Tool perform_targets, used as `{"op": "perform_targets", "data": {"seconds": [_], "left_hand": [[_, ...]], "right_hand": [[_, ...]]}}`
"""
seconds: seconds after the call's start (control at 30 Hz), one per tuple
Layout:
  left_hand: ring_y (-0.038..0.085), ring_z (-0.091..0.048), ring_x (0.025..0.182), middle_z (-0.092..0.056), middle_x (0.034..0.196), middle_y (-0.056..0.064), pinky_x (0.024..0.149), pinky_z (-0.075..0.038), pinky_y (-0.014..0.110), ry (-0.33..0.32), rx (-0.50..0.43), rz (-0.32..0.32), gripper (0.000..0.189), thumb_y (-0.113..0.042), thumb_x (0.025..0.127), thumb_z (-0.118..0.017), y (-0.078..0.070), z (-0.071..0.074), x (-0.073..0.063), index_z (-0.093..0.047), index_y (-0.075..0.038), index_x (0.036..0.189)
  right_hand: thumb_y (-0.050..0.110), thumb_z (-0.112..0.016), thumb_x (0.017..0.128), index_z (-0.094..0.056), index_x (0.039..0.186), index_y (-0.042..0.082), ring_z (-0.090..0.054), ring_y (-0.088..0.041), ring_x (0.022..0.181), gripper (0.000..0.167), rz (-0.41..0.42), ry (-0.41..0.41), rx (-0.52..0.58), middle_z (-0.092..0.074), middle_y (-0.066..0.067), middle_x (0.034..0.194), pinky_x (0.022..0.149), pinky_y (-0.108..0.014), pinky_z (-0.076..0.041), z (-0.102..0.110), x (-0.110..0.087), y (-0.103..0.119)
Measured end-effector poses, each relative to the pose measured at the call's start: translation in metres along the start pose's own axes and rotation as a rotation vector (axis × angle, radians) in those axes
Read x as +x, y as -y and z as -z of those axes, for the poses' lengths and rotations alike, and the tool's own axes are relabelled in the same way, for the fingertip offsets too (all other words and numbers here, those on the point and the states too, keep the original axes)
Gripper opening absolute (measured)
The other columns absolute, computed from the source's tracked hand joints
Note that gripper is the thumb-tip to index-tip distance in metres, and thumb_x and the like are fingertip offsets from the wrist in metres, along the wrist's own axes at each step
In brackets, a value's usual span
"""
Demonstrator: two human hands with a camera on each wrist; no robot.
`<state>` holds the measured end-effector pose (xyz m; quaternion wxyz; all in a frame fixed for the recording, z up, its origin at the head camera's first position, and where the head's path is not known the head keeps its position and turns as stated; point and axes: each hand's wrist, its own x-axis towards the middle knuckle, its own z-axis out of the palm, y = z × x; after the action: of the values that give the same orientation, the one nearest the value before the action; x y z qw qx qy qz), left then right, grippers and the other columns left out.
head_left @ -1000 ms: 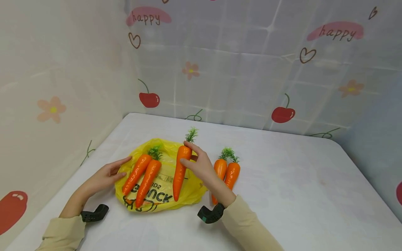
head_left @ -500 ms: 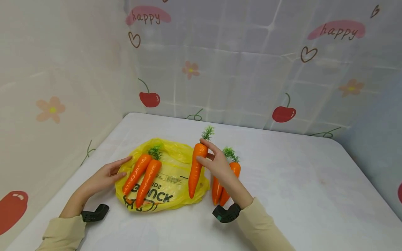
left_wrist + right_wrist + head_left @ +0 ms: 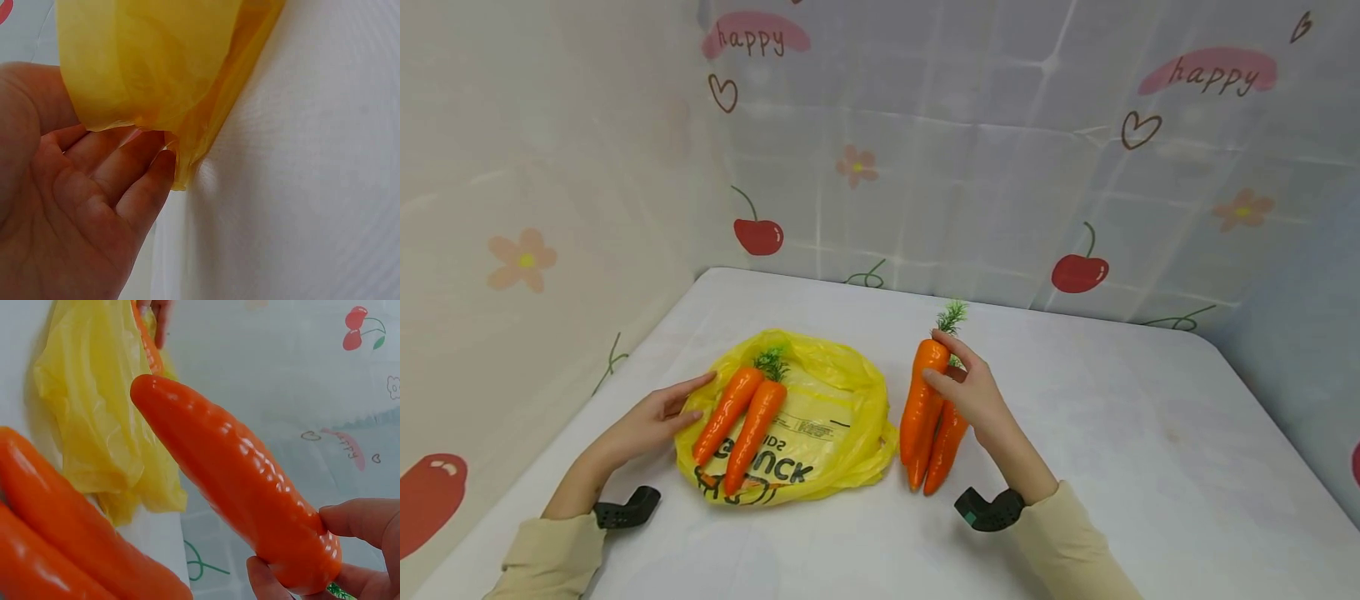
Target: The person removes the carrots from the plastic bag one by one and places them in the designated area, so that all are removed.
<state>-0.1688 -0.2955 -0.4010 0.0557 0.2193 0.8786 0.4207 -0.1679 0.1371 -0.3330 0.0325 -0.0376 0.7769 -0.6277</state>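
Observation:
My right hand (image 3: 973, 392) grips a toy carrot (image 3: 922, 400) near its thick leafy end and holds it over two other carrots (image 3: 950, 442). In the right wrist view, thumb and fingers close around the held carrot (image 3: 231, 481), its tip pointing away. A yellow plastic bag (image 3: 820, 467) lies flattened, with two carrots (image 3: 752, 437) on its printed middle. My left hand (image 3: 651, 425) holds the bag's left rim. Seen from the left wrist, the yellow plastic (image 3: 150, 62) passes between the digits and hides some fingertips.
The white-covered table (image 3: 1120, 433) extends widely to the right. A printed curtain (image 3: 955, 167) with cherries and flowers closes off the back and left sides. Black cameras (image 3: 988, 510) are strapped to both wrists.
My right hand has carried its carrot rightward, from above the yellow bag to over the carrots beside it. The left hand has stayed in place at the bag's rim.

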Motion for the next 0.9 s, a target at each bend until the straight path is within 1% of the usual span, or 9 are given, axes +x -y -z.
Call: {"op": "perform_targets", "data": {"seconds": [0.03,0.1,0.13,0.2,0.23,0.33,0.43,0.6,0.9], "left_hand": [[0.045,-0.029,0.129,-0.033,0.143,0.026,0.092,-0.032,0.014,0.001,0.001,-0.001,0.054,-0.013,0.095,-0.056,0.0,0.0,0.0,-0.034,0.002,0.143],[0.045,-0.029,0.129,-0.033,0.143,0.026,0.097,-0.035,0.027,0.001,0.01,0.002,0.054,-0.014,0.095,-0.056,-0.001,0.0,0.0,-0.034,0.002,0.143],[0.045,-0.029,0.129,-0.033,0.143,0.026,0.098,-0.035,0.034,0.001,0.012,0.003,0.054,-0.013,0.095,-0.056,-0.001,0.001,0.0,-0.034,0.002,0.142],[0.045,-0.029,0.129,-0.033,0.143,0.025,0.098,-0.033,0.044,0.001,0.016,0.011,0.055,-0.014,0.095,-0.056,-0.001,0.0,0.0,-0.034,0.002,0.143],[0.045,-0.029,0.129,-0.033,0.143,0.025,0.098,-0.033,0.044,0.002,0.014,0.013,0.055,-0.014,0.095,-0.056,-0.002,0.0,0.0,-0.034,0.002,0.143],[0.044,-0.029,0.129,-0.033,0.143,0.026,0.096,-0.034,0.024,0.004,-0.001,0.019,0.055,-0.014,0.095,-0.056,-0.002,0.0,0.0,-0.034,0.001,0.143],[0.045,-0.028,0.129,-0.032,0.143,0.026,0.089,-0.028,0.009,0.002,-0.014,0.017,0.055,-0.014,0.095,-0.056,-0.002,0.0,-0.001,-0.034,0.001,0.143],[0.045,-0.027,0.129,-0.032,0.143,0.025,0.089,-0.027,0.008,0.0,-0.012,0.008,0.055,-0.014,0.095,-0.056,0.0,0.0,-0.001,-0.034,0.002,0.143],[0.045,-0.024,0.131,-0.031,0.144,0.026,0.089,-0.026,0.007,0.001,-0.054,0.003,0.055,-0.012,0.095,-0.056,-0.002,0.0,-0.001,-0.034,0.003,0.142]], "right_hand": [[0.007,-0.059,0.091,-0.039,0.143,0.015,-0.05,-0.031,0.115,0.057,-0.004,-0.006,-0.006,-0.035,-0.01,0.142,0.091,-0.041,-0.044,0.004,-0.001,-0.001],[0.008,-0.059,0.091,-0.038,0.144,0.015,-0.049,-0.031,0.116,0.057,-0.011,-0.018,-0.014,-0.034,-0.01,0.142,0.093,-0.041,-0.042,0.01,-0.002,-0.003],[0.008,-0.059,0.091,-0.037,0.144,0.014,-0.048,-0.031,0.116,0.057,-0.012,-0.022,-0.017,-0.034,-0.01,0.142,0.094,-0.041,-0.042,0.013,-0.003,-0.004],[0.008,-0.058,0.092,-0.036,0.144,0.014,-0.048,-0.031,0.116,0.057,-0.012,-0.027,-0.022,-0.034,-0.01,0.142,0.095,-0.041,-0.041,0.019,-0.005,-0.005],[0.008,-0.058,0.092,-0.036,0.144,0.013,-0.047,-0.032,0.116,0.057,-0.01,-0.029,-0.026,-0.034,-0.011,0.141,0.094,-0.041,-0.041,0.022,-0.006,-0.006],[0.008,-0.058,0.092,-0.035,0.145,0.013,-0.047,-0.032,0.116,0.058,-0.017,-0.035,-0.024,-0.034,-0.012,0.14,0.092,-0.038,-0.043,0.03,-0.008,-0.009],[0.006,-0.057,0.092,-0.034,0.145,0.013,-0.047,-0.032,0.116,0.058,-0.024,-0.042,-0.011,-0.034,-0.012,0.14,0.088,-0.033,-0.046,0.038,-0.01,-0.013],[0.006,-0.057,0.092,-0.034,0.146,0.011,-0.047,-0.033,0.116,0.059,-0.017,-0.052,-0.007,-0.033,-0.014,0.141,0.083,-0.028,-0.048,0.047,-0.013,-0.018],[0.007,-0.057,0.092,-0.032,0.146,0.01,-0.047,-0.034,0.115,0.059,-0.032,-0.07,-0.04,-0.032,-0.015,0.14,0.082,-0.027,-0.049,0.06,-0.019,-0.028]]}}
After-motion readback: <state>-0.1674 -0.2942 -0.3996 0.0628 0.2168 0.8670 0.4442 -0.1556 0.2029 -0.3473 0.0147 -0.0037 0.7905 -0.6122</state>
